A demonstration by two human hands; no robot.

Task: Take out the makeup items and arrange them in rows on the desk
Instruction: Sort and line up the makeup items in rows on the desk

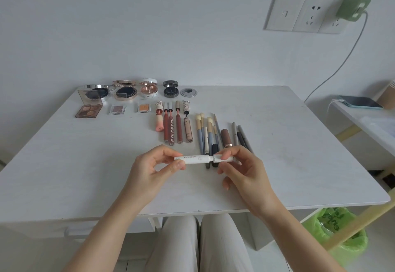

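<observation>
At centre frame, the left hand and right hand each pinch one end of a slim white plastic makeup tube, level above the white desk, below the brush row.

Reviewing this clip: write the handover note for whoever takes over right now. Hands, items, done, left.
Left hand pinches the body of the white tube; right hand pinches its cap end, a seam showing between the parts, above the desk.
Done: compacts in the back row, palettes in front of them, lip tubes mid-desk, brushes and pencils to their right.
Left: lay the white tube in a row. No bag or further items in view.
</observation>
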